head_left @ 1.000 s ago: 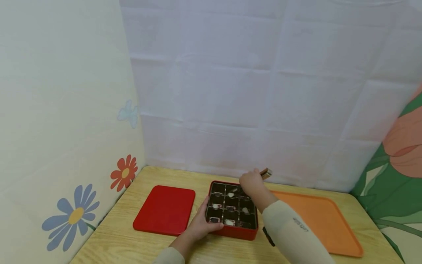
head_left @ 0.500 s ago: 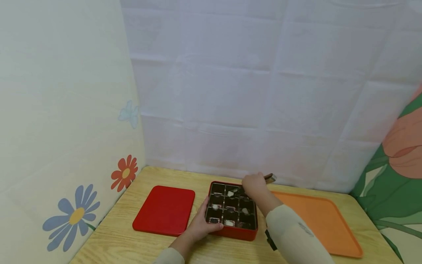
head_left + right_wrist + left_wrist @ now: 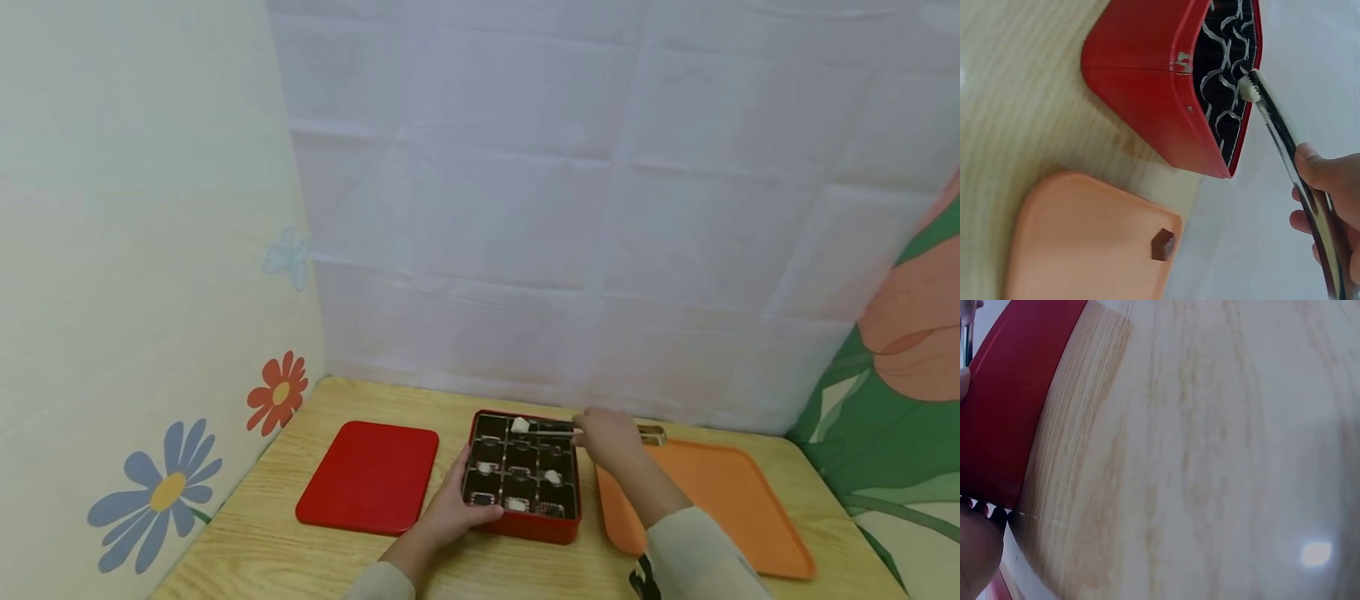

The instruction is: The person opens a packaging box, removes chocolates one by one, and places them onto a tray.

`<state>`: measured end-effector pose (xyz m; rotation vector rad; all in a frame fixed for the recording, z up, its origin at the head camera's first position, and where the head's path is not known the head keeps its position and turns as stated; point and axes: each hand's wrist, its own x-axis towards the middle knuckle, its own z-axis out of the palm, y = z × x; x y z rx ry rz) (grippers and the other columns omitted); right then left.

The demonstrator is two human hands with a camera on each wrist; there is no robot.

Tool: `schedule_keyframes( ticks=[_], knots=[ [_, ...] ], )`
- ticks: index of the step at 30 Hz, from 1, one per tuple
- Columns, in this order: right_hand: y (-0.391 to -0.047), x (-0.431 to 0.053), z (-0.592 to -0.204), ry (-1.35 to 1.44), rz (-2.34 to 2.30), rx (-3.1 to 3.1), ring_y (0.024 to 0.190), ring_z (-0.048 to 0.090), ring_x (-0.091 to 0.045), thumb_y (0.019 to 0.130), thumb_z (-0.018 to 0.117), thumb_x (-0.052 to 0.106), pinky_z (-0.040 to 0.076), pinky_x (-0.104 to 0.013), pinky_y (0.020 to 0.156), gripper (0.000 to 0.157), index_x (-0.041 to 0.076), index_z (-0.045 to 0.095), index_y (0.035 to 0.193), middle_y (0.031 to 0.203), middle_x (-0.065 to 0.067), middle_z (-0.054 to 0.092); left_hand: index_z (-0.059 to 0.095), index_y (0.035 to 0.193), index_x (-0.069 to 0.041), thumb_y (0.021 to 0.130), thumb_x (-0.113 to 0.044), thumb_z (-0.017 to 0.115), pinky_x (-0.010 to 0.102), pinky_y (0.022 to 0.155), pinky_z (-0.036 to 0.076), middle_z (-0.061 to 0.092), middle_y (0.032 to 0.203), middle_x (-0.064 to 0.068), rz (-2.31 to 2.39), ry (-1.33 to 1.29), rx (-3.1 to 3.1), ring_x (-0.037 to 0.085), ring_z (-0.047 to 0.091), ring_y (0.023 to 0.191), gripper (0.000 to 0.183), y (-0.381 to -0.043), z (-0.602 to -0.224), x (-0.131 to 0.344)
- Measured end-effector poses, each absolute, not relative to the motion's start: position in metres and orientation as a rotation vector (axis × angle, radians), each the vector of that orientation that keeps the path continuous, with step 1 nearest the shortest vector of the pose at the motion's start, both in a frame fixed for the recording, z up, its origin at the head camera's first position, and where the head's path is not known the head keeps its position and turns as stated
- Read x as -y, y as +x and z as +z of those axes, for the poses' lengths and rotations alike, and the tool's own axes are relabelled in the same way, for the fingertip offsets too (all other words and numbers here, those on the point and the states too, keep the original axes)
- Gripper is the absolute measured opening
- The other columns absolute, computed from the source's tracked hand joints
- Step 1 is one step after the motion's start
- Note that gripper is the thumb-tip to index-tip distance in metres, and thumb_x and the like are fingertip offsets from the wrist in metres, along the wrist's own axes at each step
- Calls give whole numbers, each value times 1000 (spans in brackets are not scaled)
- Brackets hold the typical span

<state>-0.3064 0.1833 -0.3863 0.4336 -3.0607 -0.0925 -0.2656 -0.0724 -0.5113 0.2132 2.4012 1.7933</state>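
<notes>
A red tin box (image 3: 536, 527) stands on the table, with a dark divided insert. Small white pieces (image 3: 553, 477) sit in some of its compartments. My left hand (image 3: 450, 507) grips the box's near left corner, thumb along the front rim; in the left wrist view only part of that hand (image 3: 979, 553) shows. My right hand (image 3: 611, 437) holds metal tongs (image 3: 1275, 122) just beyond the box's right side. Between the serrated tong tips is a white piece (image 3: 1247, 90), over the back row of compartments. Whether it touches the box cannot be told.
A red lid (image 3: 371, 479) lies flat left of the box. On the right is an orange tray (image 3: 712, 492); the right wrist view shows a brown faceted piece (image 3: 1162, 245) near its edge. White cloth (image 3: 465, 333) hangs behind the table.
My right hand has moved right, and the tongs have swung nearly level. The white piece at their tips has risen slightly from the back middle compartment. My left hand keeps its grip.
</notes>
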Motion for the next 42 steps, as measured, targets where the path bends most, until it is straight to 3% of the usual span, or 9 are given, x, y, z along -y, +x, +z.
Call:
schedule_keyframes(
  ticks=[6,12,17,22,34,42],
  knots=[
    [-294,-202,-396,402,28,2981,108,65,-32,89,68,31,50,-55,89,39,9,67,121,121,-12,68,10,159,-16,73,-24,87,68,110,24,16,161,25,1821,215,-2386,49,18,145,115,-267,-511,72],
    [-282,-220,-404,349,134,2934,91,67,-27,90,68,30,55,-45,75,41,8,67,124,109,-11,70,11,159,-15,73,-23,87,66,111,25,17,160,26,1856,226,-2376,47,21,144,115,-270,-514,72],
    [-275,-234,-411,274,179,2938,80,66,-24,89,69,32,52,-39,62,39,13,68,122,103,-9,71,12,159,-16,72,-24,87,67,110,24,17,160,25,1846,213,-2382,47,21,144,115,-269,-515,72],
    [-267,-252,-420,226,270,2915,93,68,-32,86,72,29,54,-47,71,35,9,70,115,109,-13,72,10,159,-18,74,-25,86,70,108,25,15,161,24,1813,204,-2387,49,17,145,115,-268,-516,71],
    [-251,-303,-430,47,360,2975,103,64,-42,90,68,26,52,-54,76,39,3,66,122,121,-22,66,9,159,-18,74,-28,86,71,108,25,14,162,24,1805,199,-2380,50,16,145,115,-269,-516,68],
    [-248,-322,-432,-66,307,3039,96,66,-41,91,67,26,53,-52,72,36,3,67,118,111,-22,68,10,159,-18,74,-28,86,70,108,26,16,161,25,1793,208,-2405,50,19,144,115,-268,-515,67]
  ],
)
